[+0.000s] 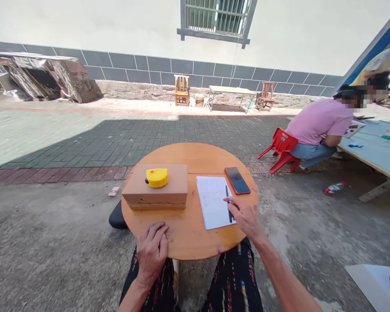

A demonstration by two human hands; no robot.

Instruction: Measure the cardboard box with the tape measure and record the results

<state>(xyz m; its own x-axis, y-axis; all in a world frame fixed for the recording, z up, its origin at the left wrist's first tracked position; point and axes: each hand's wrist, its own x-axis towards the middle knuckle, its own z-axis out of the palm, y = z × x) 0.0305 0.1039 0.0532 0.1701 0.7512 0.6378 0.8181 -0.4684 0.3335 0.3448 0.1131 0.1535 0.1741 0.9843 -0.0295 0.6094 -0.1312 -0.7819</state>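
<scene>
My left hand [152, 250] rests flat on the near edge of a small round wooden table [195, 158], fingers stretched out, holding nothing. My right hand [243, 214] lies on a white sheet of paper [213, 200] with its fingers on a dark pen [228, 203] that lies on the sheet. A cardboard box [156, 188] sits on the left half of the table with a yellow tape measure [157, 177] on top. A phone in a red case [237, 180] lies just beyond the paper, at the right edge.
A person in a pink shirt sits on a red plastic chair [281, 147] at the right, beside a long table [373, 149]. Wooden chairs [182, 90] and a folding table [230, 91] stand by the far wall. A bottle [334, 187] lies on the ground.
</scene>
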